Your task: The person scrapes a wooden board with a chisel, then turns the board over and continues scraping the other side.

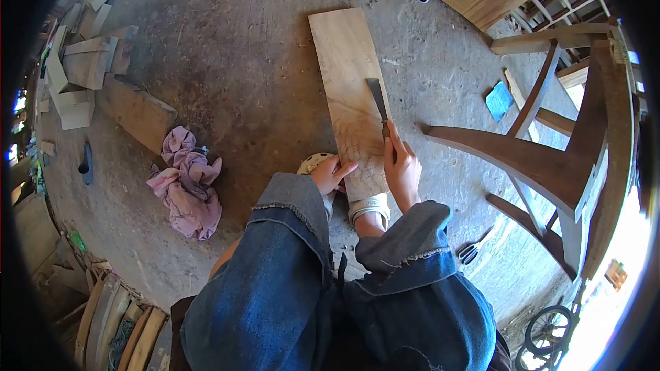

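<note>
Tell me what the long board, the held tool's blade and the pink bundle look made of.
Long board: pale wood, apparently unvarnished, showing grain and darker swirls.
Blade: dark grey metal, probably steel, thin and flat.
Pink bundle: cloth, perhaps cotton, matte with soft folds.

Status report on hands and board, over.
Right hand gripping bladed tool, blade over wooden board. Left hand at board's near end. Pink cloth on floor, out of the way.

Workshop, prob. woodworking: wood offcuts [89,61] piled on concrete flr [254,96], stacked curved pcs [113,330] in corner, wooden chair frame [536,158] at R.
</note>
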The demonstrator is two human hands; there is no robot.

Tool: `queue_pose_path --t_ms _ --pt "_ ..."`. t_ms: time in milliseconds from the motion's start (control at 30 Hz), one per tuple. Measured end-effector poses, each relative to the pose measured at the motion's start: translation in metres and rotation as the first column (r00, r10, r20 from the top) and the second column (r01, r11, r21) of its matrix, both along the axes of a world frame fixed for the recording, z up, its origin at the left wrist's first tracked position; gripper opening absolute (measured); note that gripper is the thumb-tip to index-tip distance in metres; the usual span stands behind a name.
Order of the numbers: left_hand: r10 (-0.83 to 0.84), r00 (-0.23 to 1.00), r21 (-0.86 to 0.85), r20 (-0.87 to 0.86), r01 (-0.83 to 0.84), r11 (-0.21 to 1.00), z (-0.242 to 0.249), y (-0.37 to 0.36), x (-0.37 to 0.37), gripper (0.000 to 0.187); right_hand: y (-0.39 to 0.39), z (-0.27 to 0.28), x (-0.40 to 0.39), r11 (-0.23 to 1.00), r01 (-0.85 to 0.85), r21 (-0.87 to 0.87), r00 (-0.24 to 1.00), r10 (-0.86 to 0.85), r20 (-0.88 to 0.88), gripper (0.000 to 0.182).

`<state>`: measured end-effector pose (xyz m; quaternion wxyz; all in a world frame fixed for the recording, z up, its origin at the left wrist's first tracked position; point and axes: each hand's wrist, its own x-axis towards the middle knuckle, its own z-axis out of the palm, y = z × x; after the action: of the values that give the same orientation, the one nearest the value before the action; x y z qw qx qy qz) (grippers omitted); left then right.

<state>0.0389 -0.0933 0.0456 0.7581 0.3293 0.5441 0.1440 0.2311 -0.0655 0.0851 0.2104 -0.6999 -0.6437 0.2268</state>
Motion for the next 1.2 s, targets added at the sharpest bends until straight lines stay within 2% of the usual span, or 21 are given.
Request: queue_pose_path --t_ms 167,233,267,333,367,533,600,667,733,867,933,967,1033,1200 --pt "0.01 1.0 0.014 0.004 -0.01 1.0 0.003 0.0 0.003 0.051 0.031 -0.015 -0.001 0.999 -0.014 0.045 1.0 0.012 0.027 0.039" --pt "0.1 0.994 0.014 0.041 -0.101 0.995 -0.016 -0.009 0.003 0.051 0.04 -0.015 -0.003 0.998 -0.024 0.065 0.999 0.022 0.031 0.039" --pt "0.105 0.994 0.018 0.038 -0.106 0.994 -0.01 -0.006 0.003 0.051 0.042 -0.015 -0.003 0.998 -0.023 0.064 0.999 0.021 0.026 0.039" --pt "-0.049 0.996 0.0 -0.077 0.049 0.999 0.0 0.001 0.0 0.052 0.039 -0.014 -0.003 0.998 -0.025 0.056 1.0 0.024 0.018 0.039" --pt "-0.046 0.996 -0.002 -0.077 0.046 0.999 0.0 0.001 -0.001 0.052 0.029 -0.011 -0.002 0.998 -0.027 0.054 0.999 0.026 0.018 0.039" --pt "0.099 0.992 -0.013 0.082 -0.098 0.995 -0.006 -0.006 0.003 0.051 0.003 0.0 0.006 1.0 -0.001 -0.023 1.0 0.002 0.019 0.039" --pt "0.095 0.992 -0.005 0.081 -0.095 0.995 -0.005 -0.006 0.003 0.052 0.018 -0.007 0.005 1.0 0.001 -0.014 1.0 -0.001 0.022 0.039" --pt "0.098 0.992 0.012 0.077 -0.1 0.995 0.001 -0.003 0.003 0.053 0.043 -0.02 0.001 0.996 -0.035 0.086 0.999 0.033 0.028 0.037" --pt "0.021 0.999 0.027 -0.042 -0.02 0.999 0.01 0.002 0.002 0.054 0.064 -0.023 -0.002 0.995 -0.035 0.097 0.999 0.033 0.028 0.036" --pt "-0.001 0.998 0.031 -0.071 0.003 1.0 0.001 0.0 0.0 0.055 0.054 -0.015 0.001 0.997 -0.036 0.073 0.999 0.035 0.022 0.036" --pt "-0.067 0.992 0.016 -0.106 0.069 0.997 0.003 0.002 -0.001 0.055 0.034 -0.009 0.004 0.997 -0.046 0.068 0.999 0.046 0.004 0.036" --pt "-0.066 0.993 0.006 -0.102 0.067 0.998 0.0 -0.001 0.0 0.055 0.023 -0.001 0.005 0.999 -0.031 0.024 0.999 0.031 -0.008 0.037" --pt "0.078 0.996 -0.013 0.041 -0.078 0.997 -0.005 -0.005 0.002 0.055 0.014 0.0 0.007 1.0 -0.007 -0.028 1.0 0.006 -0.015 0.037" --pt "0.064 0.997 0.0 0.044 -0.064 0.998 -0.019 -0.007 0.001 0.06 0.046 -0.01 0.0 0.998 -0.04 0.054 0.999 0.039 0.033 0.039"
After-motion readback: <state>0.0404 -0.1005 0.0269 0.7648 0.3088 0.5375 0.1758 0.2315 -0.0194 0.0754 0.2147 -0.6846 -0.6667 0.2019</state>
